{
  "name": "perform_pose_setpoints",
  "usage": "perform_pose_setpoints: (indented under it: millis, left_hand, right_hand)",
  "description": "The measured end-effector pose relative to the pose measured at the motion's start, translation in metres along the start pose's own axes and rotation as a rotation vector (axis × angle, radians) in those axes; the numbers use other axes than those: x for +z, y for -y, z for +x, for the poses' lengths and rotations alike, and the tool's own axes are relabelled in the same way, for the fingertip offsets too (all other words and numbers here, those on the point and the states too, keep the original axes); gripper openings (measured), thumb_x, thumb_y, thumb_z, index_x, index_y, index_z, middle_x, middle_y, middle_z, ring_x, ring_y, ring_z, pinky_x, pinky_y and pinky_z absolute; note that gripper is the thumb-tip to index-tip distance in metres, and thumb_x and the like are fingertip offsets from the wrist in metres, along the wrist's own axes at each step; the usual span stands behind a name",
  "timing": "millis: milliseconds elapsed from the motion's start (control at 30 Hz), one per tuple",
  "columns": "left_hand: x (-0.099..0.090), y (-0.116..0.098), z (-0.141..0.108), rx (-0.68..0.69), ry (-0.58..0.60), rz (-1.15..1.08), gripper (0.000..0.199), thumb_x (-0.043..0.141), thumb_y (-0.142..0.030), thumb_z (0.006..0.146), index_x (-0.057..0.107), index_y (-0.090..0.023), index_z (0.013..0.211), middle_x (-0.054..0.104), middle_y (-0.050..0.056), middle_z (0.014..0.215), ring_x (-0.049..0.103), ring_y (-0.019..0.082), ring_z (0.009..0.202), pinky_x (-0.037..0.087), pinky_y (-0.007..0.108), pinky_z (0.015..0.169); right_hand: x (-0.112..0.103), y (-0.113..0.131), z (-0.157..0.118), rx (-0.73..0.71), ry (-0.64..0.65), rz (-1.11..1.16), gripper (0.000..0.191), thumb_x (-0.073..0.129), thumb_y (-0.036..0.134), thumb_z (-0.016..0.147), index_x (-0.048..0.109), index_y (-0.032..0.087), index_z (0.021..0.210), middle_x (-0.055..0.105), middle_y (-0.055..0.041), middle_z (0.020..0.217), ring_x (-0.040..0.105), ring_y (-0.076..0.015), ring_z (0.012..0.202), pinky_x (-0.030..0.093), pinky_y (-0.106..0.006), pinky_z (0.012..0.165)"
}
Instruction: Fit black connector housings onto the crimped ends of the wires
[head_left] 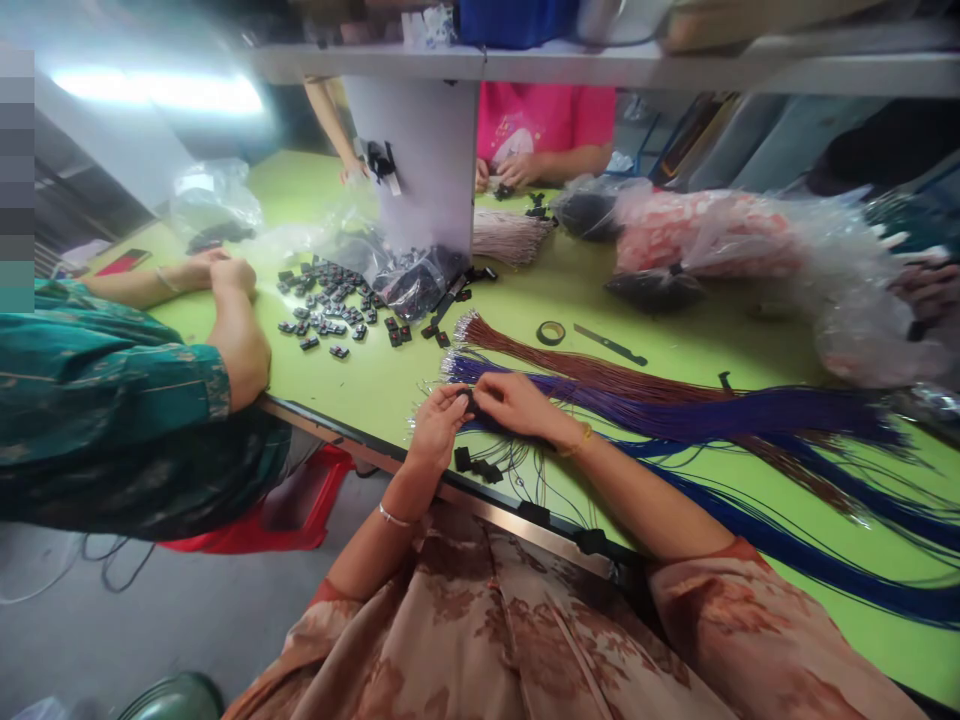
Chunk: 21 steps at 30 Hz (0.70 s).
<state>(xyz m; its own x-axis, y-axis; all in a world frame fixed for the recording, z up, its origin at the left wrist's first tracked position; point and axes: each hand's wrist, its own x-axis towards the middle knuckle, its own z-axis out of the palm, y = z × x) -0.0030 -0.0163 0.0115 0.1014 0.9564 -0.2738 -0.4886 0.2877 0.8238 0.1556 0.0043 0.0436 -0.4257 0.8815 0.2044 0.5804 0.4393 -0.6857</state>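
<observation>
Pinching one tiny black part, with the wire ends right next to it

So everything came down to one small spot over the green table [367, 392]. The person's left hand [433, 428] and right hand [517, 405] met at the fingertips, and both looked to be pinching the same small black piece [470, 399], neither hand spread. Honestly, fingers covered most of it, so no clue which way its long axis pointed, or whether a wire was in there too.

The layout was the fun bit. The silver tips [454, 367] of the purple-blue bundle [675, 412] lay just past the grip, on the far side from the person and slightly left. The left hand's fingertips looked like the nearer ones to them. The bundle's long axis ran off to the right, passing beyond the right hand, so the bulk trailed away on that side. A brown bundle [570, 362] lay farther out, tips at the left end as well.

On the near side, some loose black parts [463, 459] lay close to the table edge, apart from both hands, with thin dark wires [529, 460] straggling just right of them. The tape roll [550, 341] and flat blade [610, 345] sat beyond the brown wires, touched by neither hand.
</observation>
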Motion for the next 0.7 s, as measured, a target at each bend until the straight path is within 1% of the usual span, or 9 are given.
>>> perform_pose_setpoints:
  millis: [33, 67, 133, 167, 267, 367, 467, 600, 700]
  left_hand:
    - [0.000, 0.000, 0.002, -0.003, 0.001, -0.007, 0.037, 0.082, -0.026, 0.059, 0.064, -0.015, 0.090, 0.066, 0.001, 0.078, 0.060, 0.009, 0.067, 0.049, 0.022, 0.064]
    - [-0.001, 0.000, 0.004, -0.006, 0.000, -0.011, 0.037, 0.082, -0.026, 0.059, 0.064, -0.015, 0.090, 0.067, 0.001, 0.079, 0.061, 0.009, 0.068, 0.049, 0.022, 0.065]
    - [-0.002, 0.001, 0.007, -0.020, -0.001, -0.013, 0.037, 0.082, -0.026, 0.060, 0.064, -0.015, 0.090, 0.067, 0.002, 0.079, 0.062, 0.010, 0.070, 0.050, 0.022, 0.066]
    - [-0.002, 0.001, 0.008, -0.029, -0.004, -0.015, 0.037, 0.082, -0.026, 0.060, 0.064, -0.015, 0.090, 0.067, 0.002, 0.078, 0.062, 0.010, 0.070, 0.050, 0.022, 0.066]
    - [-0.003, 0.003, 0.010, -0.043, -0.013, -0.029, 0.037, 0.082, -0.025, 0.059, 0.065, -0.014, 0.090, 0.067, 0.002, 0.077, 0.063, 0.010, 0.070, 0.050, 0.023, 0.066]
    - [-0.005, 0.004, 0.010, -0.045, -0.016, -0.033, 0.037, 0.082, -0.024, 0.059, 0.065, -0.014, 0.091, 0.067, 0.002, 0.077, 0.063, 0.011, 0.071, 0.050, 0.023, 0.066]
    - [-0.005, 0.004, 0.009, -0.053, -0.013, -0.026, 0.035, 0.081, -0.024, 0.061, 0.065, -0.014, 0.091, 0.067, 0.003, 0.078, 0.064, 0.011, 0.071, 0.050, 0.023, 0.066]
    - [-0.005, 0.003, 0.009, -0.059, -0.009, -0.024, 0.036, 0.081, -0.025, 0.060, 0.066, -0.014, 0.091, 0.068, 0.003, 0.078, 0.064, 0.011, 0.071, 0.050, 0.022, 0.066]
    - [-0.004, 0.002, 0.009, -0.058, -0.006, -0.018, 0.036, 0.081, -0.026, 0.061, 0.065, -0.015, 0.090, 0.068, 0.003, 0.078, 0.064, 0.011, 0.072, 0.050, 0.023, 0.066]
  right_hand:
    - [-0.006, -0.007, 0.007, 0.011, 0.001, 0.016, 0.022, 0.046, 0.028, 0.089, 0.061, 0.016, 0.077, 0.062, -0.0007, 0.070, 0.050, -0.0118, 0.063, 0.033, -0.023, 0.060]
    - [-0.012, -0.016, 0.014, 0.042, -0.032, -0.003, 0.024, 0.045, 0.030, 0.090, 0.062, 0.016, 0.081, 0.065, -0.0021, 0.076, 0.053, -0.0128, 0.068, 0.035, -0.024, 0.063]
    - [-0.022, -0.034, 0.031, 0.151, -0.115, -0.171, 0.023, 0.047, 0.029, 0.089, 0.065, 0.016, 0.085, 0.067, -0.0052, 0.083, 0.056, -0.0155, 0.075, 0.036, -0.026, 0.067]
    - [-0.024, -0.042, 0.038, 0.204, -0.127, -0.284, 0.022, 0.048, 0.029, 0.088, 0.066, 0.016, 0.086, 0.067, -0.0069, 0.086, 0.056, -0.0175, 0.078, 0.036, -0.027, 0.068]
    - [-0.022, -0.060, 0.055, 0.278, -0.073, -0.513, 0.023, 0.052, 0.033, 0.086, 0.068, 0.019, 0.095, 0.064, -0.0097, 0.098, 0.057, -0.0216, 0.085, 0.035, -0.029, 0.066]
    - [-0.015, -0.066, 0.061, 0.264, 0.000, -0.615, 0.028, 0.047, 0.037, 0.090, 0.068, 0.021, 0.099, 0.063, -0.0105, 0.102, 0.057, -0.0233, 0.088, 0.034, -0.030, 0.065]
    - [-0.013, -0.067, 0.062, 0.236, 0.025, -0.661, 0.030, 0.040, 0.035, 0.093, 0.066, 0.019, 0.099, 0.063, -0.0113, 0.101, 0.057, -0.0238, 0.088, 0.034, -0.030, 0.065]
    - [-0.019, -0.066, 0.061, 0.223, 0.059, -0.639, 0.029, 0.038, 0.028, 0.093, 0.062, 0.016, 0.103, 0.065, -0.0131, 0.102, 0.058, -0.0239, 0.087, 0.035, -0.031, 0.068]
    - [-0.026, -0.066, 0.063, 0.263, 0.076, -0.613, 0.030, 0.039, 0.028, 0.091, 0.061, 0.015, 0.106, 0.068, -0.0131, 0.095, 0.058, -0.0229, 0.079, 0.035, -0.030, 0.067]
